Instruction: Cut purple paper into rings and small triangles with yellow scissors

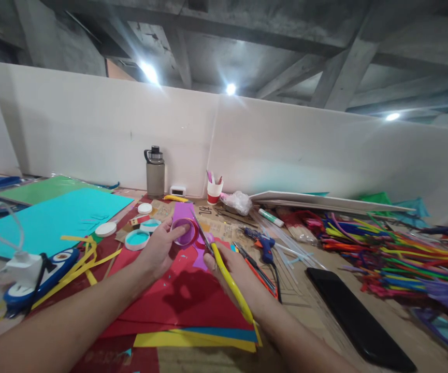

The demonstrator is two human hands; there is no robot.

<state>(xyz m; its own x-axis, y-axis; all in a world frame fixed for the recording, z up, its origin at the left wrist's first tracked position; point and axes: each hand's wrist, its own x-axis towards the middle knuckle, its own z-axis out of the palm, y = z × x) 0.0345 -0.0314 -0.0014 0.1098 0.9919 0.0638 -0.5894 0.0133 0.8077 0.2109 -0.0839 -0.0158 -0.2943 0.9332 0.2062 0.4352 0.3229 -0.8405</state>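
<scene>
A purple paper strip and a round red-rimmed ring are held together in my left hand, with the thumb pressed across the ring. My right hand is closed on yellow-handled scissors, whose blades point up and lie close to the right side of the purple paper. Below both hands lies red paper, with purple scraps on it.
Paint-coloured round lids and yellow strips lie left. A bottle and a paper cup stand behind. Right are a blue glue gun, a black phone and coloured pipe cleaners.
</scene>
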